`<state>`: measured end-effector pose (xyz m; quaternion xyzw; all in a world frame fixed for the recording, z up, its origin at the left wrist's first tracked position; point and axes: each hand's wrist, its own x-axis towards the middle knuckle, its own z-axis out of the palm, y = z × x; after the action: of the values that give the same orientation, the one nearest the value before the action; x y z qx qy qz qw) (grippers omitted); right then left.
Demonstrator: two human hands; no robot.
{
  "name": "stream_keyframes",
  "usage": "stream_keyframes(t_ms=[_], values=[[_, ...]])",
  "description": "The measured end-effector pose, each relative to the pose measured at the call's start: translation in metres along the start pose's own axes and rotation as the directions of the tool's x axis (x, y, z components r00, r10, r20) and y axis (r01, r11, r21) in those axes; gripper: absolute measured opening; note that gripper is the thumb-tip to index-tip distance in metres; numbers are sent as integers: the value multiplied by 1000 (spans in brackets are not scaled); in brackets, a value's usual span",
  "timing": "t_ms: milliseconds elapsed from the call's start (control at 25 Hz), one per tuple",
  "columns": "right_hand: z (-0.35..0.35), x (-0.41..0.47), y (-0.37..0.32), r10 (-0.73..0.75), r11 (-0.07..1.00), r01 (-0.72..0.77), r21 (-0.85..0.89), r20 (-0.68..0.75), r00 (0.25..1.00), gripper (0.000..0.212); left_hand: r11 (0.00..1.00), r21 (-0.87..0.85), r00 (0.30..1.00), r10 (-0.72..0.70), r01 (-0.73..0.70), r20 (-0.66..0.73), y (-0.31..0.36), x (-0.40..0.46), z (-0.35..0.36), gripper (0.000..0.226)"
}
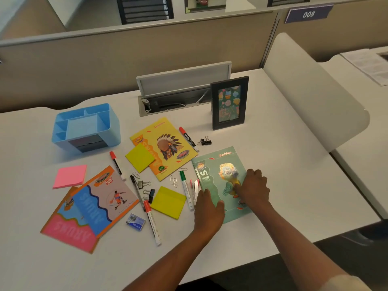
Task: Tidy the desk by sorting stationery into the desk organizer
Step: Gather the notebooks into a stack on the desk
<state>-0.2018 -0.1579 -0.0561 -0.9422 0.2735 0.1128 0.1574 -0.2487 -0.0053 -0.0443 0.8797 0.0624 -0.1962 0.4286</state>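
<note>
Both my hands sit on the green notebook at about four o'clock on the desk. My left hand grips its near-left edge, fingers bent over the margin and thumb lying on the cover. My right hand presses down on the cover with its fingers curled under, knuckles up; whether they pinch anything I cannot tell. Upside-down letters run along the notebook's left side, too blurred for me to read fully. Just beside my left hand, at its nine o'clock, lie a green-capped marker and a pink-and-white pen, with paper clips near them. The blue desk organizer stands at ten o'clock, well apart from my hands, its compartments holding nothing I can see. The yellow notebook at twelve o'clock shows "NEW" and "65" with a feathered headdress picture; the red-capped marker at its right edge reads "camlin". At eight o'clock, two overlapping notebooks carry "ARUMS" upside down. A partition plate far at one o'clock reads "008".
</note>
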Motion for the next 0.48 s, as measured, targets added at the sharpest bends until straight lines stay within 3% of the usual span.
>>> stream_keyframes(t_ms=[160,480], values=[[2,0,-2,6,1000,-6,-19,-1,1000,53,999,-28,999,-34,34,-10,4,2,5,44],[0,5,2,54,998,-55,31,36,998,55,964,-255,988,-111,81,-107,3,10,0,59]])
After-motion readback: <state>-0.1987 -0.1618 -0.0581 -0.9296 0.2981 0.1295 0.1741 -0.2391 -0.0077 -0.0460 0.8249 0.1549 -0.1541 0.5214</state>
